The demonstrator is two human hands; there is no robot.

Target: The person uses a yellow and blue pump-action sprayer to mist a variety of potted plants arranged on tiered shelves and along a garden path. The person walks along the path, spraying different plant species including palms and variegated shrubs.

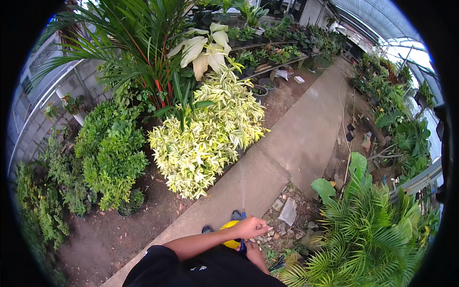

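A blue spray nozzle (244, 215) points away from me, and a thin jet of water (243, 183) leaves its tip over the concrete path. My right hand (247, 246) is wrapped around the nozzle's lower blue part, close to my body. My left hand (252, 227) crosses above the nozzle with its fingers curled; whether it grips anything is hidden. Partly under my left forearm is a yellow round object (231, 236). Ahead stands a bushy plant with yellow-and-green variegated leaves (215, 143), overhanging the path's left edge.
The concrete path (301, 132) runs to the upper right. Broken stones (288, 211) lie beside it, near palm fronds (344, 229). A long thin hose (342, 107) trails along its right side. Potted shrubs (111, 150) stand left; plant benches (279, 66) stand farther ahead.
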